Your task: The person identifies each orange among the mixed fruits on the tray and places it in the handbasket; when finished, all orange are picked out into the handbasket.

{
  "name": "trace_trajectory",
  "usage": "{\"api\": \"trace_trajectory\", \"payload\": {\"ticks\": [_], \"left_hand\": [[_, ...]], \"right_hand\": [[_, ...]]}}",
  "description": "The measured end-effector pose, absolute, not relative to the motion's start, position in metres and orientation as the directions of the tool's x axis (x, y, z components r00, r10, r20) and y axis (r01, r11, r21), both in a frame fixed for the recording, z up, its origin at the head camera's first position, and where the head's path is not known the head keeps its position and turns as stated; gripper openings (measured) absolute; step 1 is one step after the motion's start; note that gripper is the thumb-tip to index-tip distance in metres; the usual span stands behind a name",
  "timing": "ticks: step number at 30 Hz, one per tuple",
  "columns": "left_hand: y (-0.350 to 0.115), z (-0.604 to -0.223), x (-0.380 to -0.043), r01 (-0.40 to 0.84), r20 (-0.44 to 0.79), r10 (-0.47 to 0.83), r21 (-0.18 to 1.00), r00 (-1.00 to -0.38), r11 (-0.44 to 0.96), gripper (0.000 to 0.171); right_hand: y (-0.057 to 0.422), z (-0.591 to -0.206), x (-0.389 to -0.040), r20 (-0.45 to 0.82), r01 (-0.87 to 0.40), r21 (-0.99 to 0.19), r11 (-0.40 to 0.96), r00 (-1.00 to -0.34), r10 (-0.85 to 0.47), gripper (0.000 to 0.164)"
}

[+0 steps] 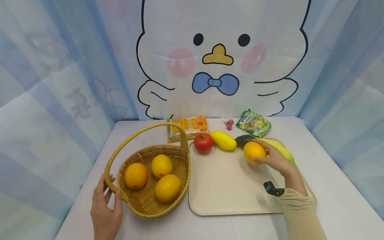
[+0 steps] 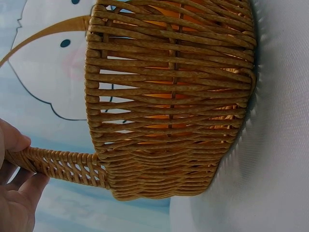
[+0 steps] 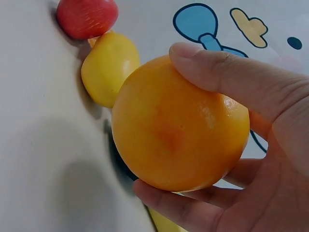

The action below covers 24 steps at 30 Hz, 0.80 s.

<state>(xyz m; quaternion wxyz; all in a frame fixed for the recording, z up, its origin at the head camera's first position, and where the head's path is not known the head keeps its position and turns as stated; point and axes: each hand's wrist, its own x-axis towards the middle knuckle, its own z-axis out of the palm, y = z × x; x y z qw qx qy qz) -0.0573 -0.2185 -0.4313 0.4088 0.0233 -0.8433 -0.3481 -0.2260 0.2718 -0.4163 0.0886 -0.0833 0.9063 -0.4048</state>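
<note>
My right hand (image 1: 271,160) holds an orange (image 1: 254,153) over the far right of the beige tray (image 1: 222,186). In the right wrist view, thumb and fingers curl round the orange (image 3: 178,125) from opposite sides, with its shadow on the tray below. At the left, my left hand (image 1: 106,206) grips the lower end of the handle of a wicker basket (image 1: 150,213). Thumb and fingers close round that woven handle (image 2: 63,166) in the left wrist view. Three orange-yellow fruits lie inside the basket, one of them an orange (image 1: 136,175) at the left.
Along the tray's far edge lie a red apple (image 1: 203,143), a yellow oblong fruit (image 1: 223,140), a dark green fruit (image 1: 244,141) and a long yellow-green piece (image 1: 282,150). Behind them are an orange food packet (image 1: 190,126), pink lollipops (image 1: 229,124) and a green packet (image 1: 253,123). Curtains enclose the table.
</note>
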Motion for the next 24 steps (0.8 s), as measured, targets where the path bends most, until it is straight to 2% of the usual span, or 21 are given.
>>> {"api": "trace_trajectory", "payload": {"ticks": [12,24], "left_hand": [[-0.218,-0.431,-0.057,0.237,0.666,-0.333,0.614,-0.668,0.752,0.086],[-0.217,-0.431,-0.056,0.213,0.648,-0.340,0.620,-0.681,0.755,0.086]], "right_hand": [[0.262,-0.406,-0.221,-0.104,-0.076,-0.743,0.665,-0.968,-0.227,0.081],[0.235,-0.390,-0.211,-0.074,-0.125,-0.743,0.658,-0.961,-0.266,0.078]]}}
